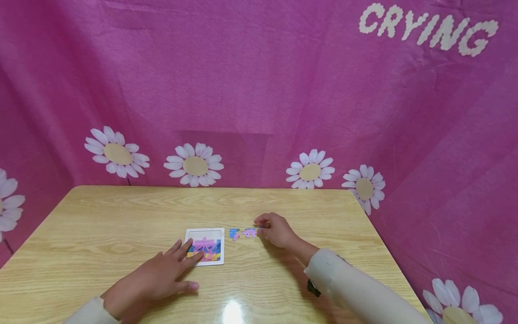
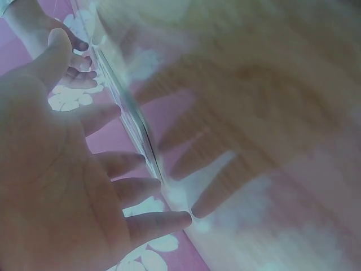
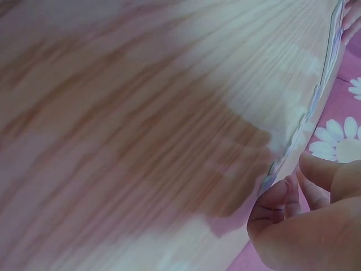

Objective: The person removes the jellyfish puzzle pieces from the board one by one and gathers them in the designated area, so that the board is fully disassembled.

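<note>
A small white-framed jigsaw puzzle (image 1: pixel 221 247) with a pink and blue sea picture lies on the table. My left hand (image 1: pixel 163 274) rests over its left side with fingers spread, covering part of the picture. Right of the frame lie a blue-and-pink puzzle piece (image 1: pixel 234 233) and a pink puzzle piece (image 1: pixel 249 233) with eyes. My right hand (image 1: pixel 277 230) is beside them, fingers bent and thumb low. A bit of blue shows between its thumb and forefinger; whether they pinch it is hidden. In the right wrist view, the bent fingers of my right hand (image 3: pixel 304 209) are close to the pieces' edges.
The wooden table (image 1: pixel 121 216) carries the puzzle near its middle. Behind it and to the sides hangs a pink cloth (image 1: pixel 226 90) with white daisies and lettering. A bright glare lies on the near part of the tabletop.
</note>
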The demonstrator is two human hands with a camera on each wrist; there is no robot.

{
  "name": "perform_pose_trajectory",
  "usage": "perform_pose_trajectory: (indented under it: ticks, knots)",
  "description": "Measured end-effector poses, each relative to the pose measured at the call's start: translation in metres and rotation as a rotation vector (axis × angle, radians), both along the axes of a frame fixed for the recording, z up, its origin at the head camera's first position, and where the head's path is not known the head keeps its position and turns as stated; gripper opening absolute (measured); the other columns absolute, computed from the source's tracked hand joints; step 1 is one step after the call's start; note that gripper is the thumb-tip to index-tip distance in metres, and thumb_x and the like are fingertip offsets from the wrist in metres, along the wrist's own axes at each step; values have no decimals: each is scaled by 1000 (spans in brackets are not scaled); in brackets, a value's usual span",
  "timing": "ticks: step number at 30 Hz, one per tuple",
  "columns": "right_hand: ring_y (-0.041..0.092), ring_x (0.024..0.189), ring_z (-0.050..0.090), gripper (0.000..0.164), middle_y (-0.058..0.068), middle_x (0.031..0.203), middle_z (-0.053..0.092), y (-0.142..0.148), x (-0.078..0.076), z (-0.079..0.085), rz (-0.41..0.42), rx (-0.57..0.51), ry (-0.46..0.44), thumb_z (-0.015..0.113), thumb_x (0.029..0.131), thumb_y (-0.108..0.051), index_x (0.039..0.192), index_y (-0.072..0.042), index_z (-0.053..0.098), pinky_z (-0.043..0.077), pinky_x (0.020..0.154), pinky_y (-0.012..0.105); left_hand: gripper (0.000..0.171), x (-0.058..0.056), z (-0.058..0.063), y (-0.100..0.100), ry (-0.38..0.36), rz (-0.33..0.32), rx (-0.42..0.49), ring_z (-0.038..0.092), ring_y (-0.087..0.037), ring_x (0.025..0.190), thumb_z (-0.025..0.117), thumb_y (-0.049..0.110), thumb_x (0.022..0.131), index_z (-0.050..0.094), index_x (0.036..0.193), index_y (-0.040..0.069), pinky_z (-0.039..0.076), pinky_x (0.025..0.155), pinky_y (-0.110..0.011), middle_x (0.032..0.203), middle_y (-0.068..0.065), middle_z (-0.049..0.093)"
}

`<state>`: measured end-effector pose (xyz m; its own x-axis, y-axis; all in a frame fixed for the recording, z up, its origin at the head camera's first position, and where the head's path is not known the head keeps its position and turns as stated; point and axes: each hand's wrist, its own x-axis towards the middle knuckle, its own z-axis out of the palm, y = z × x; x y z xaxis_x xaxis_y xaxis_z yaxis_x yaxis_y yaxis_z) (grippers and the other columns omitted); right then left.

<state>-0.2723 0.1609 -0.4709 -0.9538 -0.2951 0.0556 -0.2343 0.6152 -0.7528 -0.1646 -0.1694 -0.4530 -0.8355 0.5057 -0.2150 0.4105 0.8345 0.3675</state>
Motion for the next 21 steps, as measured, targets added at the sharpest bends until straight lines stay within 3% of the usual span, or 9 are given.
perform_pose_trajectory:
  ticks: [21]
  knots:
    - [22,92,65,21,12,99,67,-42,6,7,124,7,40,72,93,2,114,1,72,54,83,32,84,12,-3,-19,-19,40,14,18,-51,154,62,72,88,45,158,27,21,103,-85,170,-11,26]
